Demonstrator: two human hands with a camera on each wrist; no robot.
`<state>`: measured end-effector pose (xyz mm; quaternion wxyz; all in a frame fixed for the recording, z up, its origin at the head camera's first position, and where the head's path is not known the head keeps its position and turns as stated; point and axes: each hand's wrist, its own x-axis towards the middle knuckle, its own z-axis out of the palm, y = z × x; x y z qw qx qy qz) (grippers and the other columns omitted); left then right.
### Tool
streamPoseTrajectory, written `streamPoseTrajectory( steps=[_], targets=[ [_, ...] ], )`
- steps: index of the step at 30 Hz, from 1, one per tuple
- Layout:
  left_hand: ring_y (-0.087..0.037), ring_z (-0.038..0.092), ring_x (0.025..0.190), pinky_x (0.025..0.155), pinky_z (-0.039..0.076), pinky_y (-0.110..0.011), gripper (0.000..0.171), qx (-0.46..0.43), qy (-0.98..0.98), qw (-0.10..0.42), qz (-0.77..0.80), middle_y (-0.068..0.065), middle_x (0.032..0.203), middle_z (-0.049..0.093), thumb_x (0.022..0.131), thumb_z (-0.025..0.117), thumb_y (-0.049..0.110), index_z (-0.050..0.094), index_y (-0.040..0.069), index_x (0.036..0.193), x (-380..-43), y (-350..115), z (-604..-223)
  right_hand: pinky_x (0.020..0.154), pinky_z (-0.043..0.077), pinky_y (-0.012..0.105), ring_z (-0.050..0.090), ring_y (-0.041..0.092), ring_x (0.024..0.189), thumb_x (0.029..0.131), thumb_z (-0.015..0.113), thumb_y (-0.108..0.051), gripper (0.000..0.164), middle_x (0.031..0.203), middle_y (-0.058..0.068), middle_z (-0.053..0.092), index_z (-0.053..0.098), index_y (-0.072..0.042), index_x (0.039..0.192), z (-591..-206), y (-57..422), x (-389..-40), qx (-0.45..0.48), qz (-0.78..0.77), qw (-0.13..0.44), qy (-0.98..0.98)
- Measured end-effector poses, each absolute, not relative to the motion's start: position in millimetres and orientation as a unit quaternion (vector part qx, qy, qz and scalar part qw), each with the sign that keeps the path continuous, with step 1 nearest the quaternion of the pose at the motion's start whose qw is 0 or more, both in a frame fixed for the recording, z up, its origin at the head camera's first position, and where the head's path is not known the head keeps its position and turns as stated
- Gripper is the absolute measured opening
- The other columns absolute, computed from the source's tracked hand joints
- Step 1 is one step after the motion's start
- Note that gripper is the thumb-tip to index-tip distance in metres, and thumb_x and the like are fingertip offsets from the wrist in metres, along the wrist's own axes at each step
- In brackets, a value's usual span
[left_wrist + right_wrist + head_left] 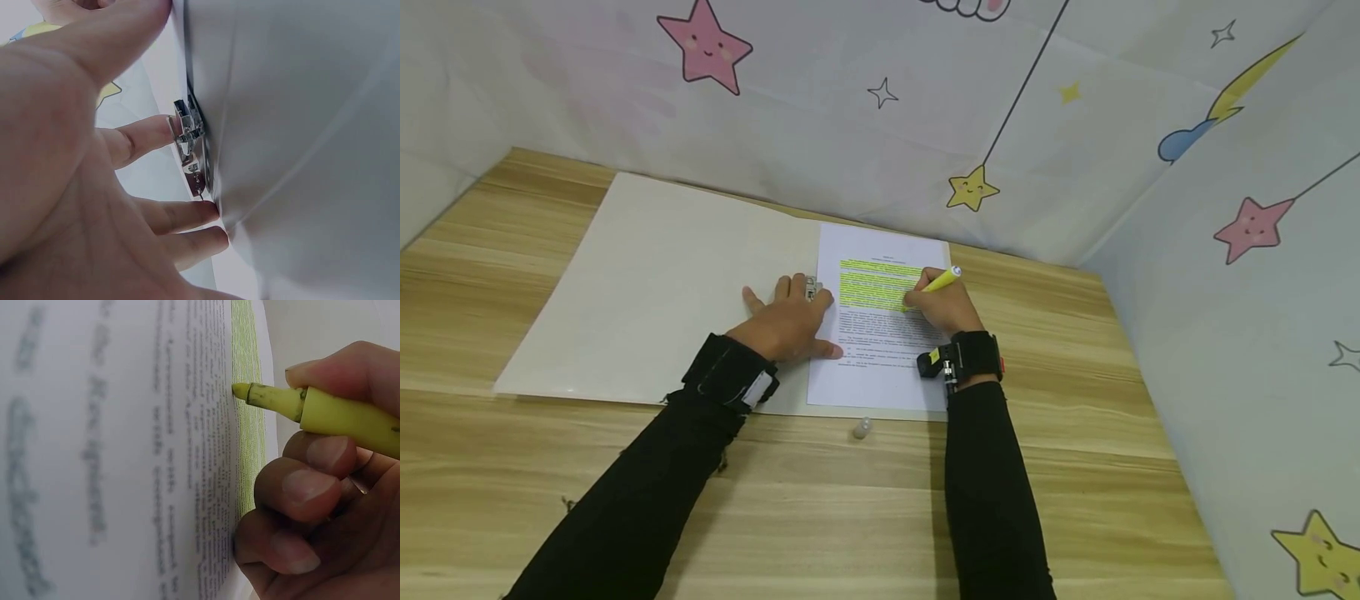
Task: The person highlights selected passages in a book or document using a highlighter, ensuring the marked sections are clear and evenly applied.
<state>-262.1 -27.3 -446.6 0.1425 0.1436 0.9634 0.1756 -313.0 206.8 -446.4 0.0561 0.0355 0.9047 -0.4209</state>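
Observation:
A printed sheet [880,387] lies on the right half of an open white folder [647,283]; its upper paragraphs are covered in yellow. My right hand [946,304] pinches a yellow highlighter [350,422] between thumb and fingers. The highlighter's chisel tip meets the page at the lower end of the yellow area. My left hand [786,325] lies with fingers spread over the folder's middle, thumb and forefinger reaching onto the sheet's left edge. Beside those fingers sits a metal clip [187,131], partly covered by the hand in the head view.
A small greyish cap [862,428] rests on the wooden table [820,508] just in front of the folder. White cloth walls [820,133] printed with stars stand behind the table and along its sides. Black bands with devices wrap both wrists.

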Motion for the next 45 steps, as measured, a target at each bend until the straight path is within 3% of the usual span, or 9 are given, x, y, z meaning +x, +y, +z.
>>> streamPoseTrajectory(
  steps=[24,45],
  targets=[
    [-0.048,0.027,0.134,0.102,0.008,-0.087,0.077,0.139,0.964,0.143,0.177,-0.031,0.146,0.030,0.082,0.079,0.045,0.046,0.008,0.142,-258.2,-25.3,-445.4,0.049,0.027,0.027,0.040,0.016,0.057,0.079,0.074,-0.007,0.027,0.067,-0.002,0.043,0.052,-0.012,0.064,-445.0,218.2,-312.8,0.038,-0.421,0.067,0.904],
    [-0.048,0.027,0.134,0.101,0.008,-0.087,0.076,0.143,0.963,0.143,0.177,-0.032,0.146,0.030,0.082,0.079,0.045,0.047,0.009,0.141,-257.2,-25.9,-445.1,0.055,0.029,0.028,0.044,0.019,0.069,0.082,0.072,-0.006,0.028,0.074,0.001,0.043,0.049,-0.011,0.066,-441.4,227.1,-310.2,0.051,-0.405,0.071,0.910]
  ],
)
